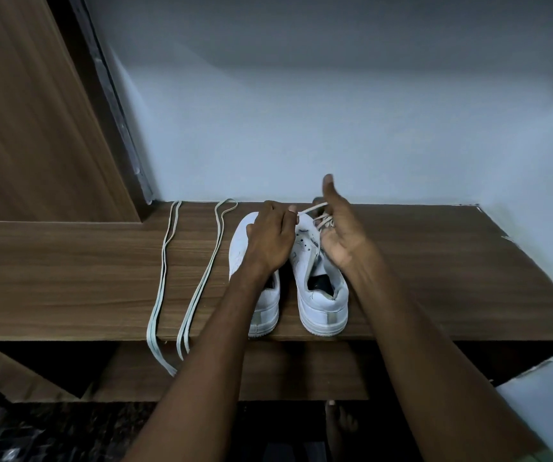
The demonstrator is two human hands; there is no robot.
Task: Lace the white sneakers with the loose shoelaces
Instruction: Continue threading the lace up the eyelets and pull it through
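White leather sneakers (321, 288) on grained wood; both hands (270, 241) (341, 228) pinch one flat lace (313, 208).

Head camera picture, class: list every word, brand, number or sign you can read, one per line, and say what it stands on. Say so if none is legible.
No text can be read.
Right sneaker, tongue: small dark marks, too small and blurred to read.
Left sneaker: no marking shows.
Loose shoelaces, wooden shelf, wall: no lettering.
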